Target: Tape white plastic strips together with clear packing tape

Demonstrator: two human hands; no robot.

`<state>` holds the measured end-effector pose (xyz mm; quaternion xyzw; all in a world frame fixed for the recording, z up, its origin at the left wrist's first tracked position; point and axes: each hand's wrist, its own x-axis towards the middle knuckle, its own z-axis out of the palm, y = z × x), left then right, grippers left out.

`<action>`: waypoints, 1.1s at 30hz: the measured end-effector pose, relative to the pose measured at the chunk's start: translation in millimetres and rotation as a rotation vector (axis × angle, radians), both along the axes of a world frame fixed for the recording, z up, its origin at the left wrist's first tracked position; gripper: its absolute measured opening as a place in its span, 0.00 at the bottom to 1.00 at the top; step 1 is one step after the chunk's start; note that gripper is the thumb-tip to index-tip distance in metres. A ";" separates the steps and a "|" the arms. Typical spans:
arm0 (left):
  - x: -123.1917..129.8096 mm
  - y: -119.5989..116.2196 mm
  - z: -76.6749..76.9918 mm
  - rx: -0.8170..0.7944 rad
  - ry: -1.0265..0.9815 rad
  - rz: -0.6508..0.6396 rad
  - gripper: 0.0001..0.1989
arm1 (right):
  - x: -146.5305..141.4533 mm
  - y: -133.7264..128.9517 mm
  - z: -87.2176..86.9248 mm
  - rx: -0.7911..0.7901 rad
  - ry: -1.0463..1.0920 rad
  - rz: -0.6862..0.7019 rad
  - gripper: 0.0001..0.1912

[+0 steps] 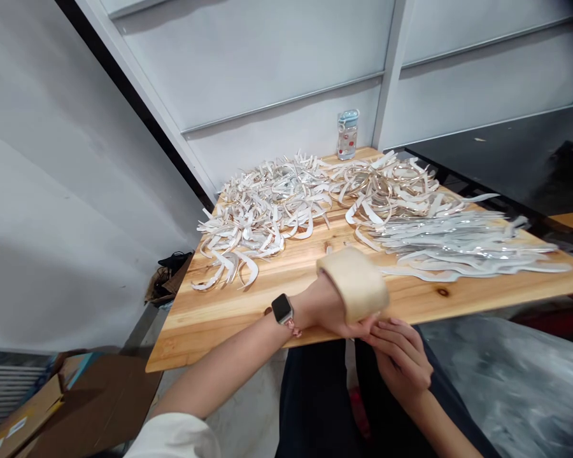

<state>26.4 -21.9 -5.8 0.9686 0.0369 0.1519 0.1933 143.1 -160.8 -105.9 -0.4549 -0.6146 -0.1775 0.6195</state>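
A wide roll of tan tape is held up over the table's front edge by my left hand, which wears a black-faced watch. The roll hides most of the left fingers. My right hand is closed beside it, fingers bent and pressed together, its tips touching the left fingertips just below the roll. Whatever those right fingers pinch, if anything, cannot be made out. Beyond the roll, to the right, lies a stack of long, wavy clear strips.
Tangled curved white strips form a left heap and a right heap on the wooden table. A blue-lidded bottle stands at the back by the white wall panels. Clear plastic sheeting lies lower right, a cardboard box lower left.
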 end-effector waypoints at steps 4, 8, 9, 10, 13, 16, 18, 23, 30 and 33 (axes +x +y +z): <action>8.1 -1.8 -3.3 -0.084 -0.096 0.099 0.08 | 2.2 0.2 -3.8 -0.005 -0.010 0.007 0.13; 4.1 -2.7 -0.6 -0.433 -0.242 0.321 0.16 | 1.9 0.1 -4.2 -0.024 -0.012 0.007 0.15; 2.4 -2.9 -0.2 -0.397 -0.217 0.273 0.16 | 2.0 0.1 -4.3 -0.026 -0.013 0.008 0.14; 1.1 -3.2 -0.1 -0.307 -0.169 0.191 0.13 | 2.2 0.2 -4.5 -0.023 -0.014 0.009 0.13; 0.6 -3.0 -0.1 -0.050 -0.053 -0.012 0.09 | 3.2 0.5 -5.5 -0.001 -0.020 0.008 0.12; 3.6 -1.8 1.8 -0.214 -0.129 0.140 0.09 | 3.4 1.0 -6.8 -0.019 -0.029 0.006 0.13; 5.5 -2.2 3.4 -0.438 -0.212 0.279 0.13 | 3.1 1.4 -7.6 -0.035 -0.031 0.005 0.14; 6.9 -7.0 2.6 -0.331 -0.126 0.197 0.09 | 2.7 1.0 -8.4 -0.035 -0.031 0.008 0.13; 4.3 -1.6 5.3 -0.513 -0.209 0.315 0.16 | 1.7 0.3 -5.2 -0.056 -0.033 -0.007 0.13; 4.5 -8.0 7.3 -0.472 -0.113 0.158 0.07 | 1.6 0.1 -2.6 -0.049 -0.015 -0.002 0.13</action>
